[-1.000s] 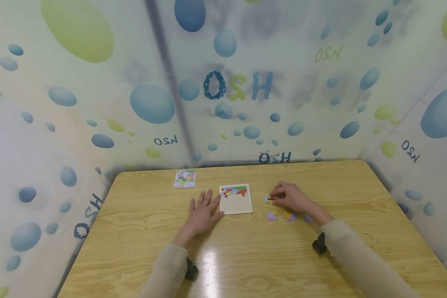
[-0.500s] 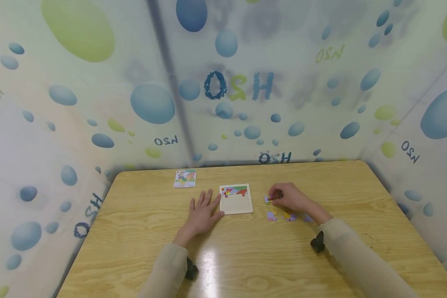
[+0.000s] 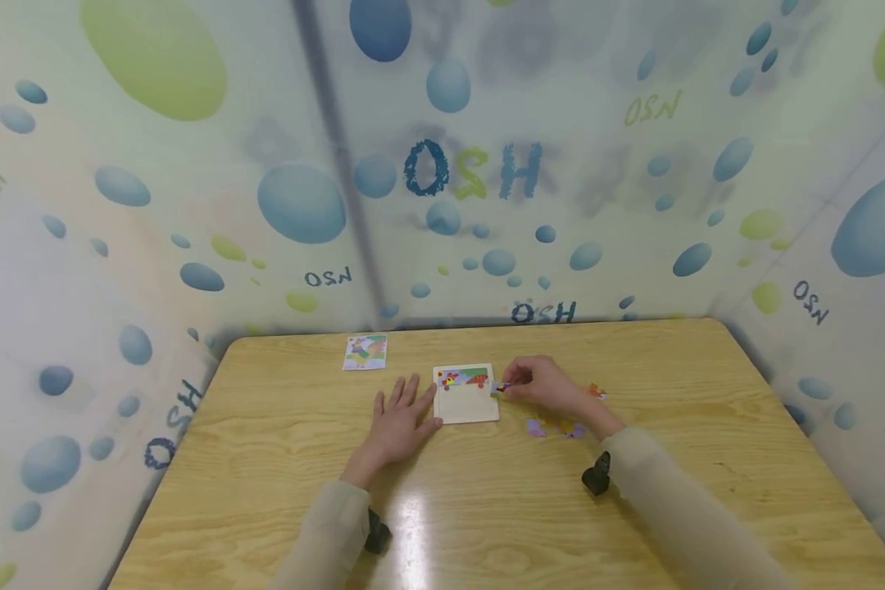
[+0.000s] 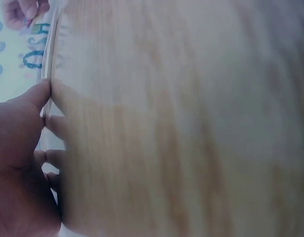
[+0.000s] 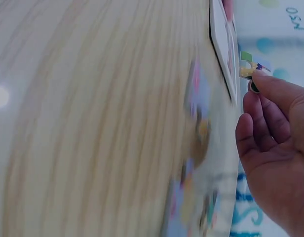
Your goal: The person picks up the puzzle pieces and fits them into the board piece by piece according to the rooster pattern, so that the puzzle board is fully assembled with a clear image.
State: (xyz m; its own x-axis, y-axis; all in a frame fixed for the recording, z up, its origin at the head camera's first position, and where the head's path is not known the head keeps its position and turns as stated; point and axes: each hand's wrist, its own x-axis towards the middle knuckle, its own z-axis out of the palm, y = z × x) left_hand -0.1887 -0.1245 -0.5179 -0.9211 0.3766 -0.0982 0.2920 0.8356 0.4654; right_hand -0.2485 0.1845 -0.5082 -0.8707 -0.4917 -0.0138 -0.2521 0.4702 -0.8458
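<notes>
A square jigsaw tray [image 3: 466, 410] lies mid-table, with a strip of joined pieces [image 3: 460, 378] along its far side. My left hand [image 3: 398, 422] rests flat to the left of it, thumb and fingertips at the tray's edge; the left wrist view shows this hand [image 4: 16, 143] from the thumb side. At the tray's right edge, my right hand [image 3: 542, 383] pinches a puzzle piece [image 3: 500, 388] between thumb and finger. In the right wrist view that piece [image 5: 248, 69] has green, yellow and purple patches, and the other fingers curl loosely below.
Loose puzzle pieces lie right of the tray: a purple one [image 3: 536, 428], another purple and yellow one [image 3: 573, 428], and an orange-red one [image 3: 596, 391] beyond the right wrist. A picture card [image 3: 365, 352] lies at the back left of the wooden table [image 3: 487, 508].
My right hand has carried the pinched piece leftward from the loose pieces to the tray's right edge, uncovering the orange-red piece. The left hand stays in place.
</notes>
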